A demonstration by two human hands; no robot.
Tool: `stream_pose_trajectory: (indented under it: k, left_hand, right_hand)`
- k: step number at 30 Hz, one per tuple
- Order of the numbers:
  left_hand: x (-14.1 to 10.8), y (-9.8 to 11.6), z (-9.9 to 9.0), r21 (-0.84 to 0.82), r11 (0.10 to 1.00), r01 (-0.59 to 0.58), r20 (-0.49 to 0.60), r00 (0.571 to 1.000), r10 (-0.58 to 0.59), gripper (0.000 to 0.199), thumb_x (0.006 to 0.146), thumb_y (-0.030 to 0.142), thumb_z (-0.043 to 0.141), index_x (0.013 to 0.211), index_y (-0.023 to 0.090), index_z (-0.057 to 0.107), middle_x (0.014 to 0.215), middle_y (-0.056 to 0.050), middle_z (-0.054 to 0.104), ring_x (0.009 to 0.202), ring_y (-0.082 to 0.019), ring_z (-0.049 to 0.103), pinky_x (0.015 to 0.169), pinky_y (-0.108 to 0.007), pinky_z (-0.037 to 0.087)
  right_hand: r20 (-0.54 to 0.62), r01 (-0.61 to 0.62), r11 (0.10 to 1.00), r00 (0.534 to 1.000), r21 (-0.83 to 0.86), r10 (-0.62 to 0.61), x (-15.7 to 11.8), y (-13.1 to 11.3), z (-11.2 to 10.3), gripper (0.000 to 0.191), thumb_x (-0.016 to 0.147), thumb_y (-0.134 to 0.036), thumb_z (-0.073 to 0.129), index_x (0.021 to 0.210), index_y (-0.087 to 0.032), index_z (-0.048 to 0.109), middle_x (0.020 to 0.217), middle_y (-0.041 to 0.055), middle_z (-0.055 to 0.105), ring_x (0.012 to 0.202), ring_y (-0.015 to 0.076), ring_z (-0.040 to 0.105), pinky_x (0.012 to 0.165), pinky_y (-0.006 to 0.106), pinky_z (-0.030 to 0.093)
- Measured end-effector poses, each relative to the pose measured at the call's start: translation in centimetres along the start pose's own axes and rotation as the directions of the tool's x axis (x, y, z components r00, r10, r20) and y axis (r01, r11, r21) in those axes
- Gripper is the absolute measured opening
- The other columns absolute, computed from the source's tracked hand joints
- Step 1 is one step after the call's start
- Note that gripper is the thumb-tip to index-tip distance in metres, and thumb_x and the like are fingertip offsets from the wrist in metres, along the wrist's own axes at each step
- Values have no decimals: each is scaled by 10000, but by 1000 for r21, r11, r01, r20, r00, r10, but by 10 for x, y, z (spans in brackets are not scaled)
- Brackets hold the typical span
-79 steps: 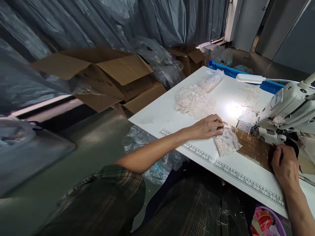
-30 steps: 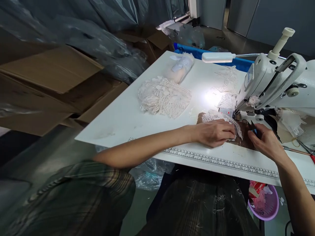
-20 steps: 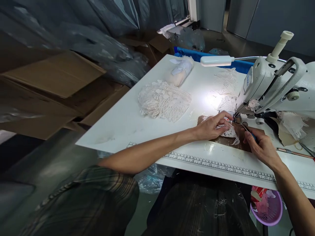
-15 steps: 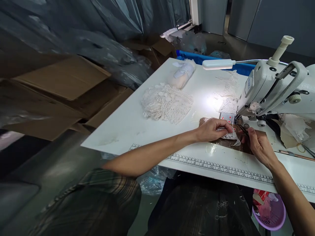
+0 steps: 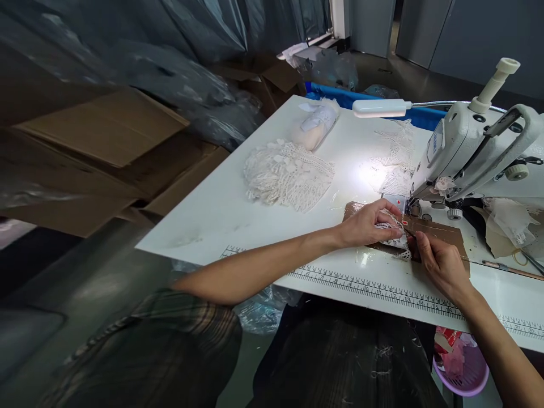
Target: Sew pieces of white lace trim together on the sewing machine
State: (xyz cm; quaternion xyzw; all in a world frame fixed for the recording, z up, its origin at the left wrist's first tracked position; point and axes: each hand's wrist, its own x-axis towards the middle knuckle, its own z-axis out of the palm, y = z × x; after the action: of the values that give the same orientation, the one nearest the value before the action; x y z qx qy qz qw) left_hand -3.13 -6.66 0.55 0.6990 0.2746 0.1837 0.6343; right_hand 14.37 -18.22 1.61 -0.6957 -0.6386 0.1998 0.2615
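My left hand [image 5: 369,224] is closed on a white lace piece [image 5: 395,241], fingers and thumb pinching it just in front of the sewing machine [image 5: 463,150]. The lace hangs over a brown taped board [image 5: 442,232] on the table. My right hand [image 5: 440,262] is closed around a small dark pointed tool [image 5: 410,233], either snips or tweezers. Its tip touches or nearly touches the lace edge beside my left fingers. The presser foot and needle area stand just behind both hands.
On the white table [image 5: 204,221] lie a heap of lace pieces [image 5: 289,174], a wrapped bundle [image 5: 315,124] and more lace [image 5: 397,153] under the lamp [image 5: 380,108]. A printed ruler [image 5: 365,290] runs along the front edge. Cardboard boxes [image 5: 102,124] stand left; a purple basket [image 5: 467,379] sits below.
My right hand has moved slightly left and down, bringing the dark tool from near the needle to the lace. My left hand has stayed on the lace, drawing it slightly.
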Motion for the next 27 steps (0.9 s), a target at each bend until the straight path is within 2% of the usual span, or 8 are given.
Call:
stream_pose_trajectory:
  k: [4,7,10,20,24,27]
  left_hand:
    - [0,0,1,-5,1000,8,-18,1000,-8,500,729,382,758,1100,156,511,827,-11,723,827,-173,691,872,-377,508]
    - [0,-1,2,15,1000,9,-45,999,-8,511,713,361,763,1105,155,511,808,0,711,818,-165,679,871,-374,499]
    - [1,-2,3,-16,1000,21,-32,999,-22,540,705,331,760,1138,155,489,818,-4,700,812,-160,671,829,-353,498]
    - [0,-4,6,-52,999,5,-78,997,-9,561,710,320,765,1155,151,468,835,-15,695,865,-184,684,844,-367,509]
    - [0,-3,6,-44,998,43,-84,995,-47,574,690,272,765,1161,154,459,836,-11,690,858,-180,675,823,-352,504]
    - [0,-3,5,-13,998,61,-60,996,-62,616,681,244,756,1203,154,443,846,-17,694,888,-191,670,823,-353,499]
  right_hand:
    - [-64,92,974,992,-205,-107,-1,-2,3,797,946,-710,103,782,-189,684,546,58,614,492,161,541,500,278,323]
    - [-75,135,954,984,-266,-160,1,-4,5,814,963,-682,83,884,-178,717,634,89,682,550,173,600,519,278,326]
    - [-60,147,952,984,-268,-169,3,-6,6,793,971,-672,103,904,-176,718,697,99,716,572,175,622,527,277,332]
    - [-37,69,961,996,-269,-82,8,-7,4,708,959,-676,188,867,-189,694,568,56,650,459,170,548,477,271,283]
    - [23,103,964,995,-243,-101,11,-8,-1,598,965,-636,253,964,-187,649,588,39,653,459,173,549,482,266,318]
    - [27,143,959,990,-245,-141,13,-9,-1,585,961,-643,248,1015,-176,596,642,47,671,465,171,552,477,261,329]
